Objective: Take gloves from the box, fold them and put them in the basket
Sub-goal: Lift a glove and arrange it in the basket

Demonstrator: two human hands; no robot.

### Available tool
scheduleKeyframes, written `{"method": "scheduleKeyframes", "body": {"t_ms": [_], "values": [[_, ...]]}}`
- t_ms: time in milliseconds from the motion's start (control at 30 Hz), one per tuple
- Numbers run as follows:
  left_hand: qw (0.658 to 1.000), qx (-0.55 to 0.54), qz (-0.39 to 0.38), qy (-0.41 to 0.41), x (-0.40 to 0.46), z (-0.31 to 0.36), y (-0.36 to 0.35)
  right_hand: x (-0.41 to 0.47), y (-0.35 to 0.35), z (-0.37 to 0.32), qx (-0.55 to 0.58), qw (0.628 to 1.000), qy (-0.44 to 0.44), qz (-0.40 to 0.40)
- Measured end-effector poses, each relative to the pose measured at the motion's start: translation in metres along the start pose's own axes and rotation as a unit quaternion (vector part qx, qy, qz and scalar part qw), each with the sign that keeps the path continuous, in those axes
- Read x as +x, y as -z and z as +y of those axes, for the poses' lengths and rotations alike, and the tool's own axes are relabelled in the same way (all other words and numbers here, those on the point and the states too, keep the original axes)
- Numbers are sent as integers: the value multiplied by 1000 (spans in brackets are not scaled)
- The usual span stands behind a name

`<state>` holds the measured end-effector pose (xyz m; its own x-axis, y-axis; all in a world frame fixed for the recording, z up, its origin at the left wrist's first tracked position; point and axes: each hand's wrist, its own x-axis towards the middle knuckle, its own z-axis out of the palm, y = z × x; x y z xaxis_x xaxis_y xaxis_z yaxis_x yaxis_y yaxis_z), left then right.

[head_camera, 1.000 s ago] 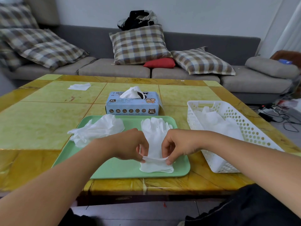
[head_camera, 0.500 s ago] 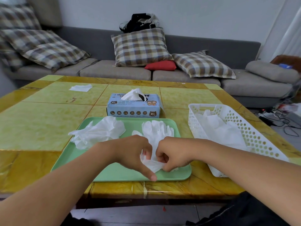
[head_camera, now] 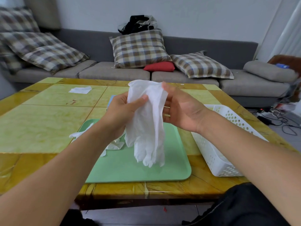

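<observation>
Glove is up in the air over the tray, cuff at top, fingers hanging down, unfolded. Our left hand pinches it near the cuff, thumb on the front face. Our right hand sits behind its right edge with fingers mostly straight, tips touching the cuff; we read that as supporting, not gripping.

Progress, as far as we can judge:
- Box is almost fully hidden behind the left hand, only a blue sliver shows. Can't tell how many gloves are left in it.
- Loose gloves lie crumpled on the tray's left part, partly under the left forearm. Not folded.
- Basket stands on the tabletop just right of the tray. Contents are hidden behind the right forearm, so no count of finished ones.

Left to do: fold the held glove, drop it in the basket, then the loose ones, then whatever remains in the box. We'd call it mid-task, with this glove at the start of its fold.
</observation>
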<state>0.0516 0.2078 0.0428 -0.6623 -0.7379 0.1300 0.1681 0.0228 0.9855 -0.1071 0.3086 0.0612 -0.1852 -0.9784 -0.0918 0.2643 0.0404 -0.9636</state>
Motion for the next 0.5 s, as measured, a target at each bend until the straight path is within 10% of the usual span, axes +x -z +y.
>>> {"method": "scheduleKeyframes", "body": {"t_ms": [500], "values": [[999, -23, 26, -25, 3, 19, -1, -1, -17, -6, -92, 982, 107, 126]]}}
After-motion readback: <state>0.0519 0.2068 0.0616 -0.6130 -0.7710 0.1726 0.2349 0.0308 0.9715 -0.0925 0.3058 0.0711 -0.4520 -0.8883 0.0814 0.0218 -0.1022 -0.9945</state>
